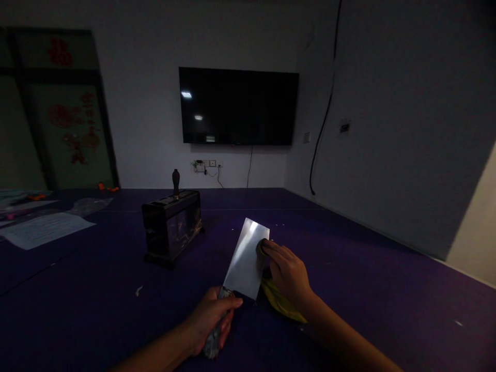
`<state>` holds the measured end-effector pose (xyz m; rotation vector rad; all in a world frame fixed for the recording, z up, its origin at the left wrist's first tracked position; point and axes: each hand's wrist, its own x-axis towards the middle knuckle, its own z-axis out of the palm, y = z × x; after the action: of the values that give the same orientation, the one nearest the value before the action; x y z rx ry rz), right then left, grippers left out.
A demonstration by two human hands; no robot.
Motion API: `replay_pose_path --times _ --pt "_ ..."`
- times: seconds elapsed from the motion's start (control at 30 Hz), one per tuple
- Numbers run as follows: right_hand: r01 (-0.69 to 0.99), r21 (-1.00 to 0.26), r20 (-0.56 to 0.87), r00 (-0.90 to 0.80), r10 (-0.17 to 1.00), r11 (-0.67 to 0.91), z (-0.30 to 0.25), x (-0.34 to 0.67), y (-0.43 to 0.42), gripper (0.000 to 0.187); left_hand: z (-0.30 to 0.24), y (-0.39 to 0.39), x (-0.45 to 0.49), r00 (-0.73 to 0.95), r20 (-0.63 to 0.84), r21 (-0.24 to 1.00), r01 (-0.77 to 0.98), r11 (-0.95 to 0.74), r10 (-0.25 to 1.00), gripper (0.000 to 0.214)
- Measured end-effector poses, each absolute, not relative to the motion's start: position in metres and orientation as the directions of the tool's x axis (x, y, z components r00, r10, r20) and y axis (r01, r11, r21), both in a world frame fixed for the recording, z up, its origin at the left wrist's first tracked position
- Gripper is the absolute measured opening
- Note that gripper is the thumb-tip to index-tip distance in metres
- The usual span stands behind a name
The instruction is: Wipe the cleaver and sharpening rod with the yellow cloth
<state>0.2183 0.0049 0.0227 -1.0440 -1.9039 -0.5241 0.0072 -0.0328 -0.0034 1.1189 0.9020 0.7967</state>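
My left hand (215, 315) is wrapped round the handle of a kitchen cleaver (244, 263). The handle looks covered in a crinkled wrapping. Its broad, shiny blade points up and away from me. On the right edge of the blade, my right hand (289, 271) presses a yellow cloth (284, 305) with its fingertips. Part of the cloth hangs below the hand, and a dark, yellowish bit shows under the fingers. The hand hides how the two parts join.
A black knife block (170, 227) with one dark-handled tool (175, 182) standing in it is left of the cleaver. Printed paper (48, 230) and clear plastic (93, 205) lie far left on the purple surface (96, 305). A television (238, 106) hangs on the wall.
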Motion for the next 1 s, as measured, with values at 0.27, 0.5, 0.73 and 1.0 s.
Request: replay_pose_path --times 0.27,0.5,0.73,1.0 --pt "0.83 -0.028 0.84 -0.282 0.463 0.557 0.0232 0.2181 0.0045 0.034 -0.0036 -0.0326 0.0081 0.436 -0.185 0.971 -0.054 0.231 0.881 0.027" --pt "0.863 -0.065 0.856 -0.209 0.472 0.501 0.0287 0.2224 0.0087 0.04 -0.0066 -0.0304 0.0069 0.462 -0.191 0.972 -0.033 0.231 0.866 0.027" --pt "0.856 -0.131 0.854 -0.159 0.496 0.499 0.0297 0.2262 0.0112 0.037 -0.0049 -0.0306 0.007 0.486 -0.18 0.975 -0.027 0.22 0.855 0.027" --pt "0.824 -0.147 0.827 -0.2 0.525 0.547 0.0249 0.2188 0.0069 0.035 -0.0012 -0.0337 0.0073 0.452 -0.186 0.974 -0.034 0.225 0.872 0.027"
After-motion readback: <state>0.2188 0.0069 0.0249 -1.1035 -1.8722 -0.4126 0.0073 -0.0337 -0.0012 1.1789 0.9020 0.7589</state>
